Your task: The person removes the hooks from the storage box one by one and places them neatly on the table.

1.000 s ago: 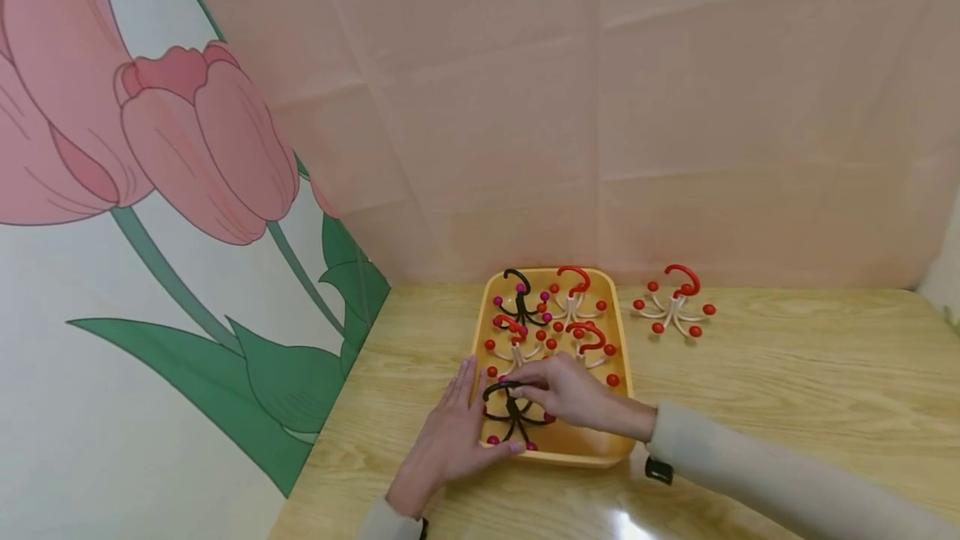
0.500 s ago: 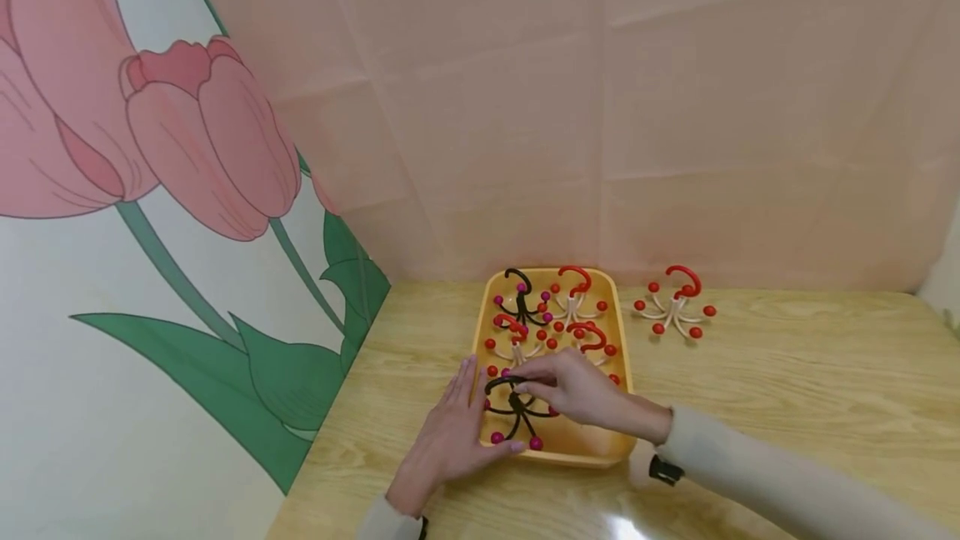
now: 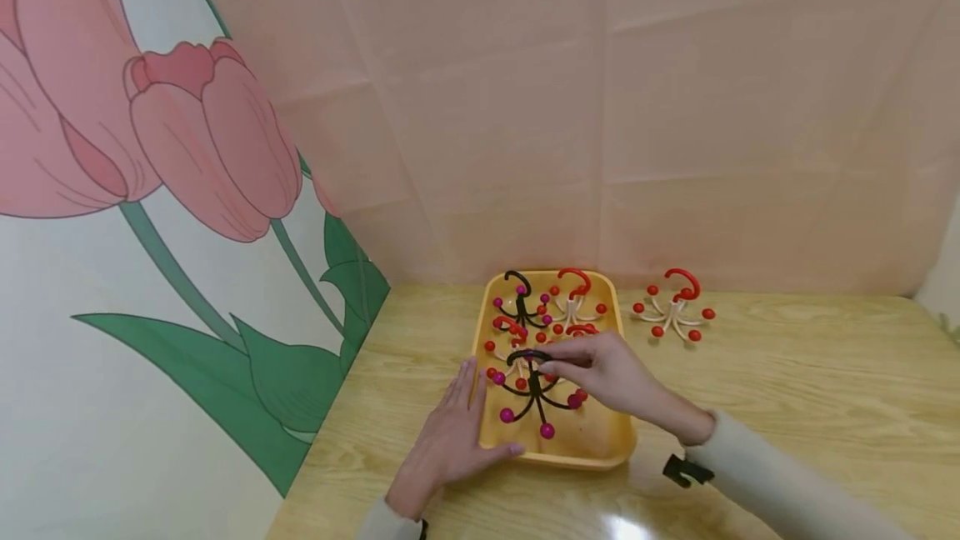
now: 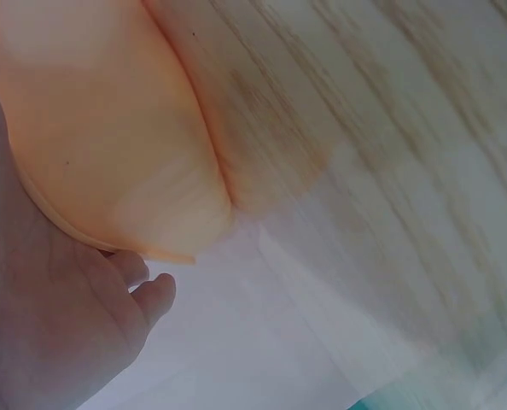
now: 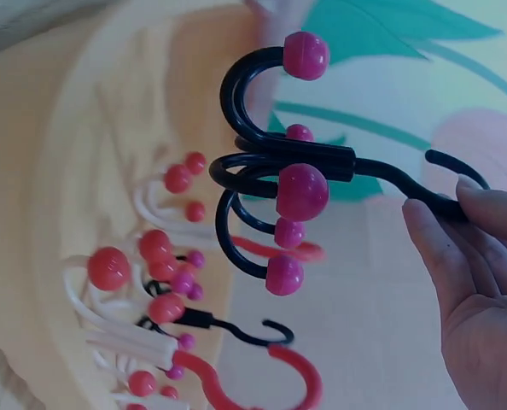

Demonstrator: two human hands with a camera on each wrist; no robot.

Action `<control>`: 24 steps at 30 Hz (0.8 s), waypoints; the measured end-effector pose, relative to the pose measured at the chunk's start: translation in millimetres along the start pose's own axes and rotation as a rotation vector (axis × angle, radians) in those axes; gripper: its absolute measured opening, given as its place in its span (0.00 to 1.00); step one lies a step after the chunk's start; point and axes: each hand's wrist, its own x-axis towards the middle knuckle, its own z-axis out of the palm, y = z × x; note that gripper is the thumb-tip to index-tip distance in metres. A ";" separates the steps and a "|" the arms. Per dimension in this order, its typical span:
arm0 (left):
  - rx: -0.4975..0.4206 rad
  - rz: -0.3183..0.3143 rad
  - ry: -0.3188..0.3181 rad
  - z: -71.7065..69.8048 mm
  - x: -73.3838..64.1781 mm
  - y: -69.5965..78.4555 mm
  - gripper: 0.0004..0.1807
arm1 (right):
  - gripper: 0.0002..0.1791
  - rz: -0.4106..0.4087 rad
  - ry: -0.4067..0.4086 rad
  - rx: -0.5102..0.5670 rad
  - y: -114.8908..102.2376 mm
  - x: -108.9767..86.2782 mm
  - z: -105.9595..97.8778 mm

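A black multi-arm hook hanger (image 3: 535,386) with magenta ball tips hangs over the front of the yellow tray (image 3: 577,463). My right hand (image 3: 618,373) pinches its curved top hook between thumb and fingers. In the right wrist view, the held hanger (image 5: 322,161) is apart from the others. My left hand (image 3: 447,436) lies along the tray's front-left rim, fingers straight and thumb at the front edge. The left wrist view has that hand (image 4: 57,316) against the tray's outer wall (image 4: 108,128). Another black hanger (image 3: 521,307) stands at the tray's back left.
White hangers with red hooks and red balls, one at the back right (image 3: 572,300) and others mid-tray, share the tray. A similar white-and-red hanger (image 3: 675,307) stands on the wooden table (image 3: 787,373) right of it. A pinkish sheet (image 3: 675,107) hangs behind.
My right hand has lifted the black hanger from the tray's front-left area and shifted it up and rightward. My left hand has stayed at the tray's rim.
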 end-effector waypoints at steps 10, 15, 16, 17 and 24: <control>0.021 -0.003 -0.005 0.0 0.4 0.8 0.69 | 0.14 0.049 0.094 0.054 2.3 -10.2 -30.5; 0.027 -0.004 0.005 0.2 1.5 -0.4 0.69 | 0.14 0.062 0.142 0.060 2.9 -17.9 -48.4; 0.026 -0.004 0.004 0.0 1.4 -0.3 0.68 | 0.14 0.075 0.154 0.059 2.9 -20.2 -52.2; 0.023 -0.002 0.004 -0.1 1.3 -0.2 0.68 | 0.14 0.089 0.168 0.044 3.0 -22.7 -56.0; 0.011 0.011 0.010 1.5 1.8 -0.1 0.68 | 0.15 0.124 0.221 -0.028 7.2 -38.2 -80.7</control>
